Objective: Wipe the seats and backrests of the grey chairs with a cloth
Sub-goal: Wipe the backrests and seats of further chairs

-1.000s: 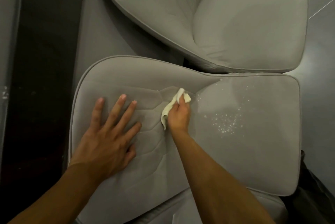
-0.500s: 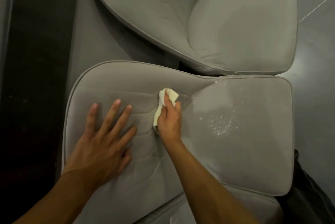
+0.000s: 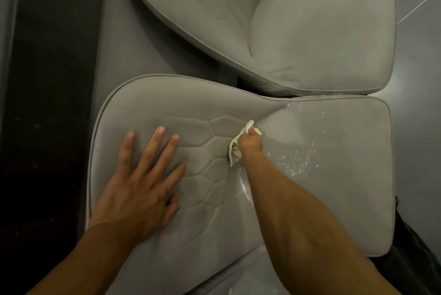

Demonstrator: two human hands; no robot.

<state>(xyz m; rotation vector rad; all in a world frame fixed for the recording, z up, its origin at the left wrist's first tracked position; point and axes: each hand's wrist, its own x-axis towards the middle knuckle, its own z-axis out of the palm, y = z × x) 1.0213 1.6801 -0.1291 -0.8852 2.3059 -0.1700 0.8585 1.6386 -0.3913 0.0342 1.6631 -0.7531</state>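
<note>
Looks like the wipe is partway through on the near grey chair (image 3: 167, 104). The right hand (image 3: 250, 145) has its fingers (image 3: 249, 131) balled tight round a small cream cloth (image 3: 235, 151), pressed right into the crease where the quilted backrest (image 3: 205, 156) meets the seat (image 3: 334, 204). The left hand (image 3: 140, 175) lies flat on the backrest at about 9 o'clock from the cloth, fingers straight and spread wide, holding nothing; I'd guess it's just bracing. There's a scatter of white specks (image 3: 298, 163) on the seat at roughly 3 o'clock from the cloth, so my bet is the next move is a sweep that way with enough pressure to gather them rather than smear them about. The second grey chair (image 3: 310, 32) sits at 12 o'clock, touching or nearly touching the near one, and can't tell if it's been done. Glossy grey floor (image 3: 420, 80) underneath, and a dark strip (image 3: 47, 104) runs along at 9 o'clock. Pretty dim room.
</note>
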